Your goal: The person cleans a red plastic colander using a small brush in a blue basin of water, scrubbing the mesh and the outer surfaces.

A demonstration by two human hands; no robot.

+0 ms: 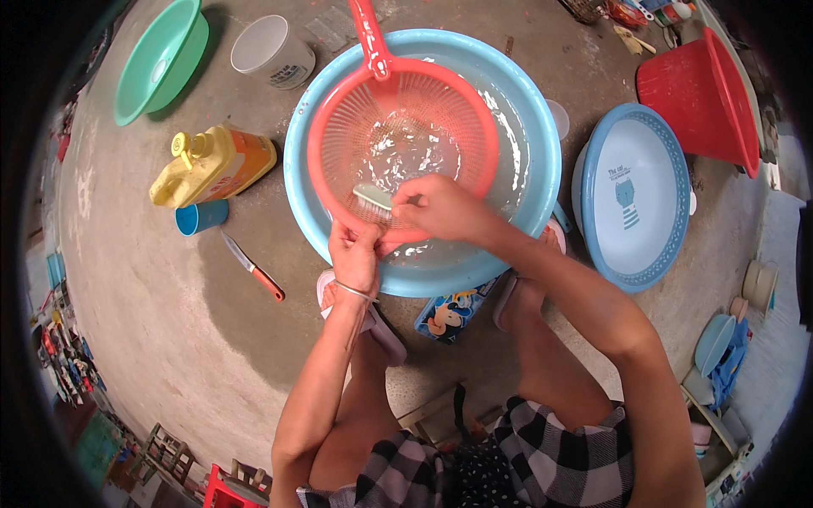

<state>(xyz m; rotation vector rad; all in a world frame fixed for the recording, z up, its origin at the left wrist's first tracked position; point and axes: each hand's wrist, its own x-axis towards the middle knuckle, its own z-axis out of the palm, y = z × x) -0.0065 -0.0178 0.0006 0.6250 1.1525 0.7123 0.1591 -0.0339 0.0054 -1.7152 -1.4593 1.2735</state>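
Note:
A red plastic strainer basket [489, 133] with a long handle is tilted inside a light blue basin [547, 159] of cloudy water. My left hand [354, 254] grips the strainer's near rim. Held in my right hand [438, 206] is a pale green scrub brush [375, 195], its white bristles against the inner mesh near that rim. Rippling water shows at the strainer's bottom. The strainer's handle points away from me, past the basin's far edge.
To the left are a yellow detergent jug [222, 165], a blue cup [203, 218] and a knife [254, 267]. Farther back stand a green basin [162, 63] and a white bucket [273, 54]. A cat-print basin [635, 197] and red bucket [692, 95] are right. A cartoon-print box [452, 314] lies between my feet.

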